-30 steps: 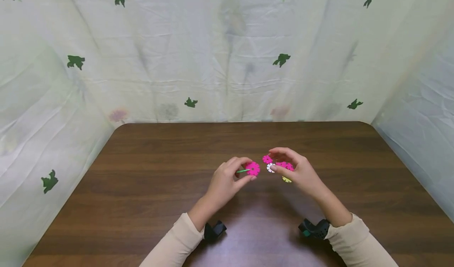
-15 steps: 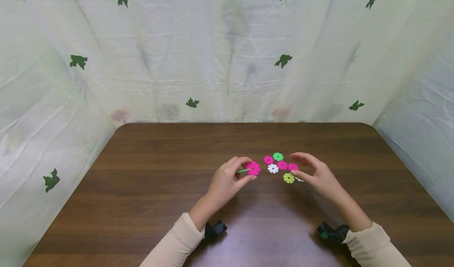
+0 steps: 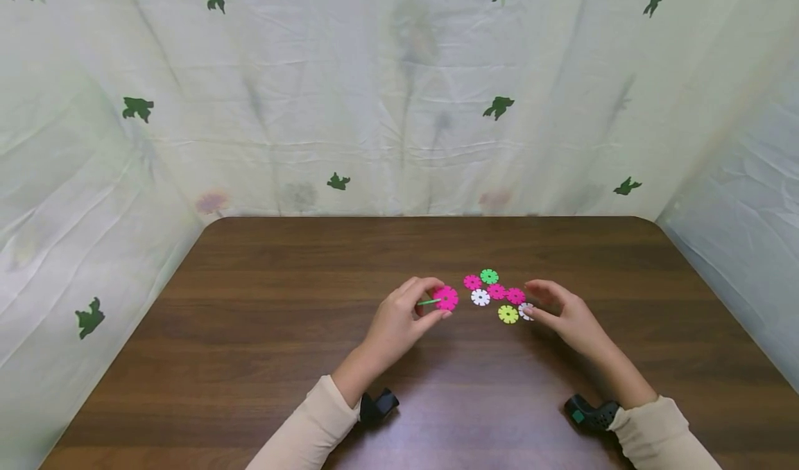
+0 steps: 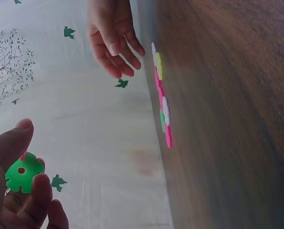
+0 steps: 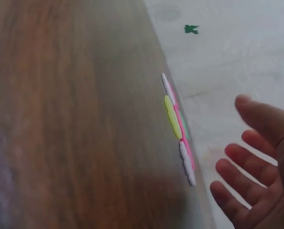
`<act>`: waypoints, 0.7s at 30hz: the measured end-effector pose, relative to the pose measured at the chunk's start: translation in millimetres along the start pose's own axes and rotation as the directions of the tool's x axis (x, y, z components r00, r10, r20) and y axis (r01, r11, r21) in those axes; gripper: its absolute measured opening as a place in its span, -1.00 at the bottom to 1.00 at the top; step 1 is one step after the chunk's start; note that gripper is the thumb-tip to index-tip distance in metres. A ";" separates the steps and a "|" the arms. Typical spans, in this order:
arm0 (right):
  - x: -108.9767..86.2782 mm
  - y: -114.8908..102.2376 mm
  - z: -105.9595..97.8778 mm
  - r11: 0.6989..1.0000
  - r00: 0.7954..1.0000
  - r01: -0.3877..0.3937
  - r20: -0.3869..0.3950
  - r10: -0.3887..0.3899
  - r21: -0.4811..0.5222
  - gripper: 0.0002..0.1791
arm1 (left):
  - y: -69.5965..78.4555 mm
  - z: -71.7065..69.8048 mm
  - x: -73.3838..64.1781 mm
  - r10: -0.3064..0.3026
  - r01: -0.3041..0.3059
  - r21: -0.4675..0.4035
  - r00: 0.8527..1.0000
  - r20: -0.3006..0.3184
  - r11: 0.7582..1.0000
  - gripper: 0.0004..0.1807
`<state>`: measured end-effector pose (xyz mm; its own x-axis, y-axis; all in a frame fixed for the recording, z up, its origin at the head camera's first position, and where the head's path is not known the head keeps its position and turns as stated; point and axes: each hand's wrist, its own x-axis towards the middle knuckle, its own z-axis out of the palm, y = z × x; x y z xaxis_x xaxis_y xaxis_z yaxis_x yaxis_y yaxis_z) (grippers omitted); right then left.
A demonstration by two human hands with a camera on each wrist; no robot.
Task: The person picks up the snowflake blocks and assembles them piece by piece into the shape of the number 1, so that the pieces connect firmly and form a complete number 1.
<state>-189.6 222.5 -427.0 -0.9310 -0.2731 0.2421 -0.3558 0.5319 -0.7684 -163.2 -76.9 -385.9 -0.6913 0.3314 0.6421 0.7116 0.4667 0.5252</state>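
Between thumb and fingers, my left hand (image 3: 392,317) pinches a pink notched disc (image 3: 447,297) joined crosswise to a green notched disc (image 4: 25,172). My right hand (image 3: 576,323) holds nothing; its fingers are loosely bent and spread above the table, and its thumb covers part of a white notched disc (image 3: 524,310) in the head view. The right wrist view shows that hand apart from the discs. Flat on the table lie more discs: a yellow one (image 3: 508,314), a second white one (image 3: 480,297), a green one (image 3: 490,276) and several pink ones (image 3: 496,291).
The brown wooden table (image 3: 281,331) has rounded far corners. A pale curtain (image 3: 399,109) with green bird shapes hangs behind it and on both sides. A dark wrist camera (image 3: 378,406) sits on the left wrist and another (image 3: 590,413) on the right.
My right hand has moved right and slightly toward me, away from over the discs, so more of them show. The left hand keeps its hold on the joined discs, nearly unmoved.
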 end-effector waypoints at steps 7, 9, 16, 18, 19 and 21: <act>0.6 13.2 3.3 1.000 1.000 0.006 0.005 -0.006 -0.019 -0.54 | -1.1 -0.2 -1.3 -0.011 0.011 -0.009 1.000 0.009 1.000 -0.61; 0.6 15.5 3.9 1.000 1.000 0.002 0.011 -0.001 -0.029 -0.53 | -1.1 -0.3 -1.3 -0.012 0.013 -0.014 1.000 0.008 1.000 -0.61; 0.9 22.7 4.6 0.994 0.999 0.030 0.038 -0.026 -0.105 -0.66 | -1.2 -0.8 -1.4 -0.019 0.020 -0.021 1.000 0.014 1.000 -0.61; 1.1 23.8 4.9 0.992 0.998 0.041 0.044 -0.036 -0.121 -0.69 | -1.4 -0.6 -1.4 -0.019 0.019 -0.018 1.000 0.017 1.000 -0.61; 1.2 24.0 5.0 0.991 0.998 0.042 0.048 -0.036 -0.130 -0.71 | -1.7 -0.4 -1.4 -0.018 0.018 -0.016 1.000 0.017 1.000 -0.61; 1.2 23.7 5.0 0.989 0.999 0.027 0.051 -0.020 -0.146 -0.74 | -1.9 -0.4 -1.2 -0.018 0.019 -0.012 1.000 0.018 1.000 -0.61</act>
<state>-198.8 230.7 -447.9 -0.9184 -0.3239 0.2271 -0.3891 0.6359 -0.6666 -163.6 -78.6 -387.4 -0.7065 0.3375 0.6221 0.7000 0.4631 0.5437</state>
